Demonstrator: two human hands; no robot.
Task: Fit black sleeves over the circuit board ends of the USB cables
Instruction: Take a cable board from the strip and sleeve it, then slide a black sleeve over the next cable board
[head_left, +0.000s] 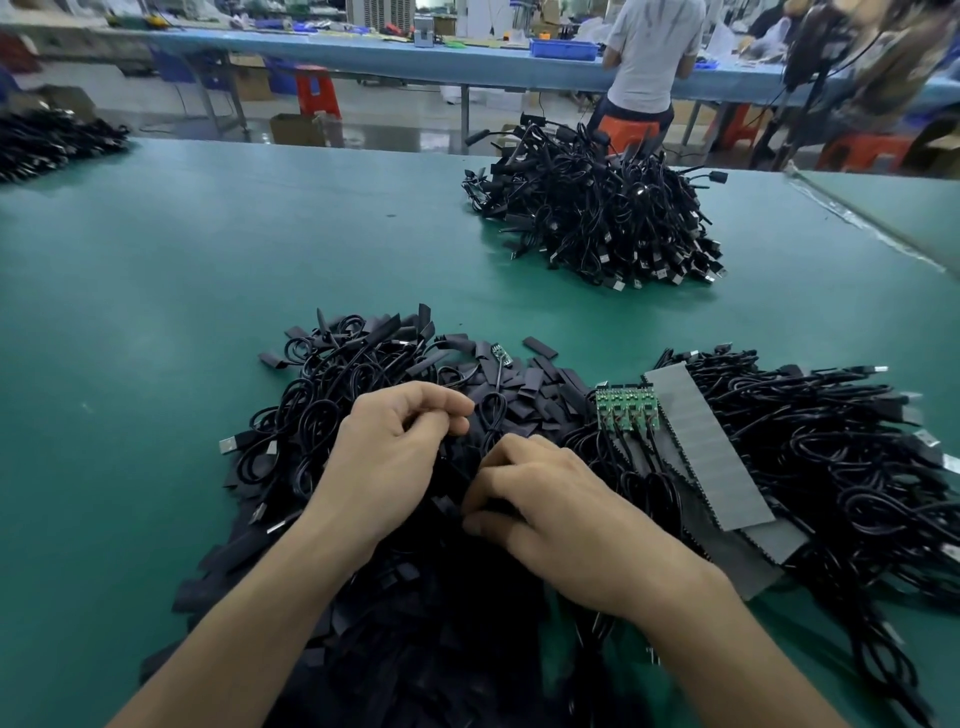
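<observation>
Sleeves (535, 400), black and flat, lie heaped on the near side of the green table (156, 291), spreading under both forearms and up past the fingers.

At the far left edge a separate pile of black cables (47, 140) sits well apart from everything else. Nearer, left of the hands, a tangle of USB cables (311, 384) with silver plugs mixes with loose sleeves.

The left hand (395, 457) hovers over the heap with its fingers curled and the thumb pressed to the fingertips, pinching a dark piece that looks like one of the sleeves. Just beside it, the right hand (545, 499) has its fingers bent down into the black heap; whether it grips anything cannot be told against the dark pile.

Beyond the hands a single small circuit board (500, 355) on a cable lies on top of the sleeves. To the right, a row of green circuit boards (626, 408) lies side by side, touching a long grey strip (706, 447) laid at a slant. Right of the strip is a large stack of cables (831, 441).

Farther back sits another mound of cables (597, 213). Behind it a person in a white shirt (652, 52) stands at a blue bench.
</observation>
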